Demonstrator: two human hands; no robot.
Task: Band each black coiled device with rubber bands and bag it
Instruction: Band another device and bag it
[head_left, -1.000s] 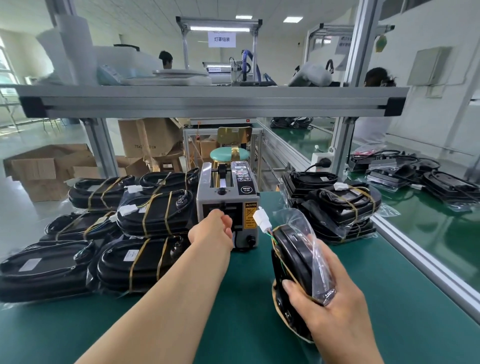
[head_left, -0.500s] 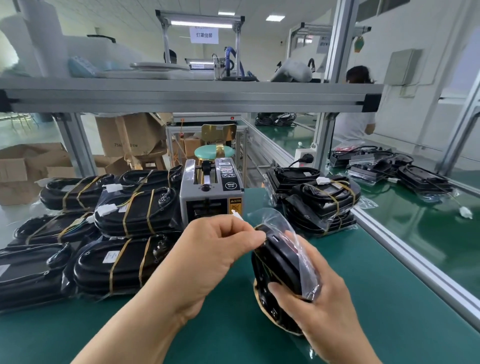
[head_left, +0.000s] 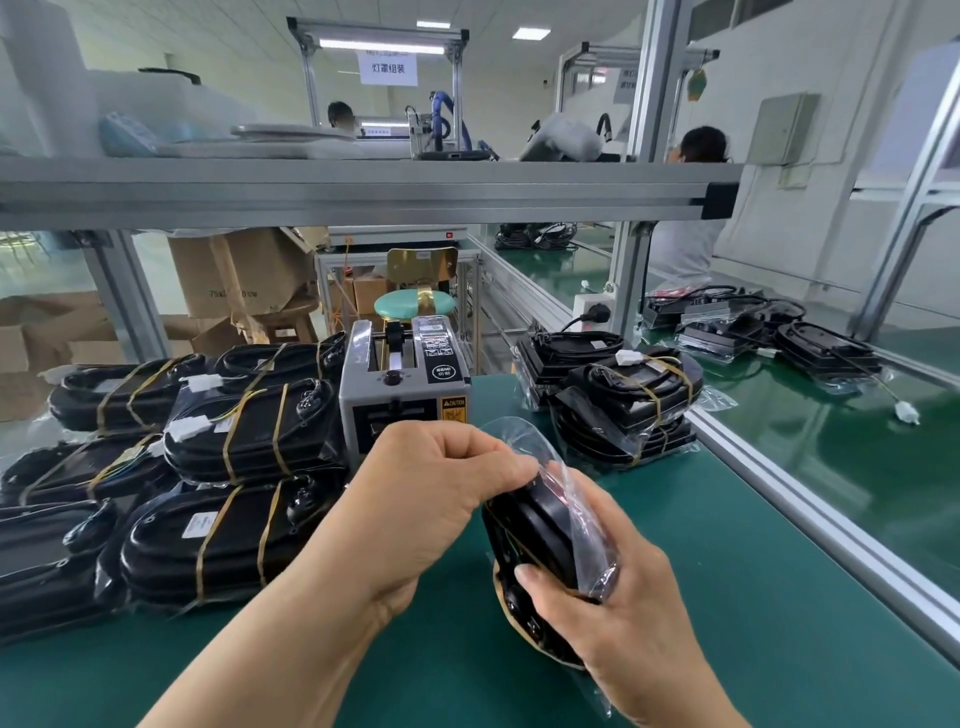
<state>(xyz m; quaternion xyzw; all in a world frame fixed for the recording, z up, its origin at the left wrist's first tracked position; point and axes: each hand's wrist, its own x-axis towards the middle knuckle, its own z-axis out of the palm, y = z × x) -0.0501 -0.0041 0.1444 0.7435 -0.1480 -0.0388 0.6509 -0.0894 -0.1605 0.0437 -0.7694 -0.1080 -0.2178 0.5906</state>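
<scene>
- Two hands work just in front of the grey tape dispenser (head_left: 402, 384). My right hand (head_left: 623, 597) grips the black coiled device (head_left: 530, 535) on edge, thumb across its face and fingers wrapped behind. Whether its lower end touches the green surface (head_left: 727, 597) I cannot tell.
- My left hand (head_left: 431, 499), fingers curled tight, pinches the mouth of the clear bag (head_left: 576, 509) at the device's top. I cannot tell whether anything else sits between those fingertips.
- By my judgement the device is stiff and fairly solid. The film over it looks thin and slick. The safest hold is round the body's narrow edges, never on the bag alone, which could slide or tear.
- More banded devices (head_left: 249, 431) lie stacked left of the dispenser, and another pile (head_left: 623, 410) sits to its right.
</scene>
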